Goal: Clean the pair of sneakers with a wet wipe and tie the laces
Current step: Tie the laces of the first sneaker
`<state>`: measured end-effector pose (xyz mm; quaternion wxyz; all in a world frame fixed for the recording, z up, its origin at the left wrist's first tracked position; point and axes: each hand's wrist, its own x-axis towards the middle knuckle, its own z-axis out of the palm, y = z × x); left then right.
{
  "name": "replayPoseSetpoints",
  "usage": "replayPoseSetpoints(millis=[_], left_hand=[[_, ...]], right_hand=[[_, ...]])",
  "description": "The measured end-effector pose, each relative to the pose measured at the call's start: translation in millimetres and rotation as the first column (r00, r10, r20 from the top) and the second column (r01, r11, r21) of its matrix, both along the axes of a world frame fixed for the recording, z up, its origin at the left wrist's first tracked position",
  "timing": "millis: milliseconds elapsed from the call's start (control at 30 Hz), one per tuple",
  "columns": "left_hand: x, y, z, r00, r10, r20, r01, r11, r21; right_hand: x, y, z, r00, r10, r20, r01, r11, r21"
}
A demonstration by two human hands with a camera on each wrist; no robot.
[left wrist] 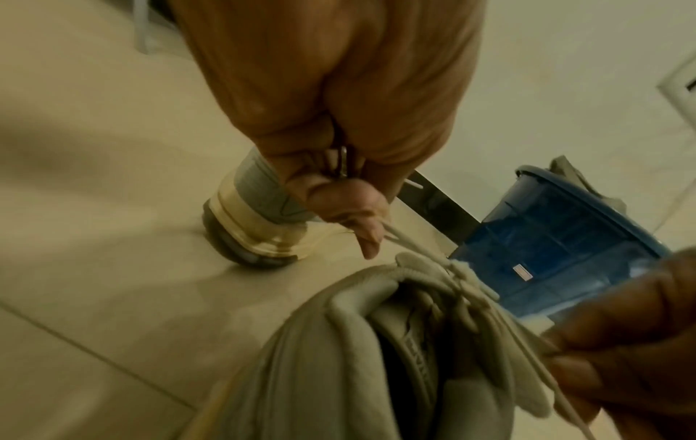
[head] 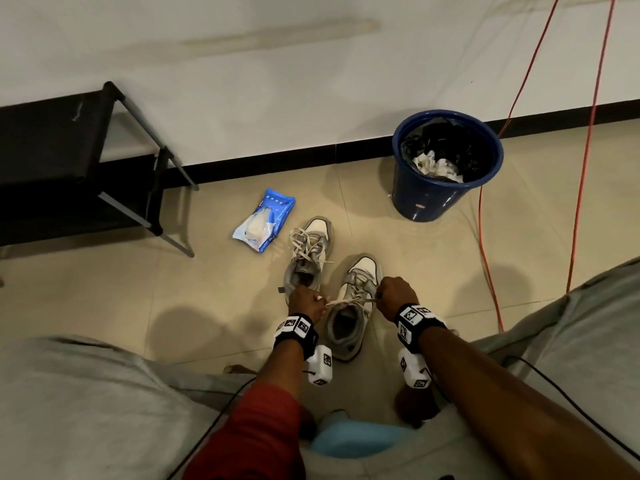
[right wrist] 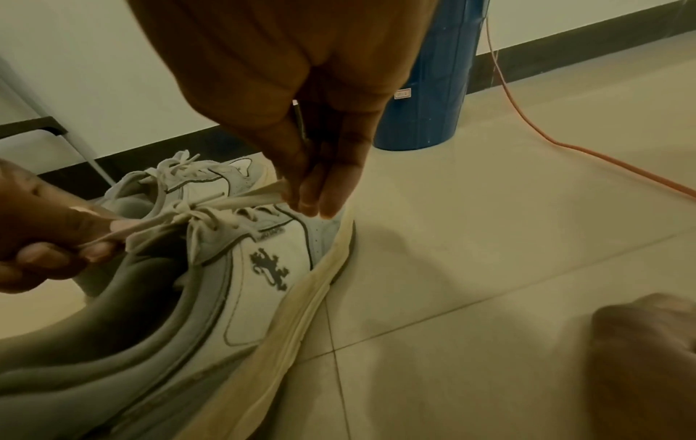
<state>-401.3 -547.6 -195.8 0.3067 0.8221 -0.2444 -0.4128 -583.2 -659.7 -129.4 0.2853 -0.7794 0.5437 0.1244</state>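
I see left hand and right hand each pinching a lace end of the near sneaker, pulled taut sideways. Second sneaker at 11 o'clock, just beside it.

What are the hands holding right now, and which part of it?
Both hold the laces of the nearer sneaker: the left hand pinches one lace end, the right hand the other, pulled apart across the tongue.
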Motion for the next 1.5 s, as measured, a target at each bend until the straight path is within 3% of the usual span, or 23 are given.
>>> replayPoseSetpoints(millis=[67,167,267,367,467,767,1133,1300,1400,1500], left_hand=[[0,0,3,0.997,-0.039,-0.068,0.038,0.999,-0.017],[1,-4,17,0.971,0.019,-0.238,-0.035,0.997,-0.063],[-4,-14,38,0.937,-0.004,-0.350,-0.026,0.996,-0.081],[-7,-16,39,0.952,-0.228,-0.206,0.202,0.969,-0.143],[-1,-14,30,0.931,-0.365,-0.027,0.360,0.927,-0.110],[1,-19,30,0.861,-0.454,0.229,0.466,0.885,0.002],[-4,-9,21,0.939,-0.327,0.107,0.335,0.940,-0.069],[-2,-15,34,0.907,-0.408,0.101,0.413,0.910,-0.033],[-9,-15,50,0.873,-0.463,0.155,0.445,0.885,0.136],[-27,-11,45,0.777,-0.603,0.179,0.518,0.775,0.363]], right_hand=[[-1,-3,-2,1.000,0.015,-0.009,-0.014,0.999,0.041],[0,-10,-3,0.998,0.054,-0.013,-0.053,0.993,0.107],[6,-9,3,0.994,0.076,0.081,-0.087,0.987,0.134],[9,-3,3,0.990,0.106,0.089,-0.114,0.989,0.092],[12,0,4,0.984,0.164,0.075,-0.168,0.984,0.054],[16,-16,12,0.977,0.205,0.059,-0.207,0.978,0.019],[11,-2,2,0.974,0.221,-0.052,-0.225,0.969,-0.099],[9,-2,5,0.988,0.144,-0.053,-0.144,0.990,0.008],[5,9,1,0.997,0.056,-0.043,-0.049,0.988,0.145],[8,25,-15,0.999,-0.027,-0.046,0.040,0.951,0.305]])
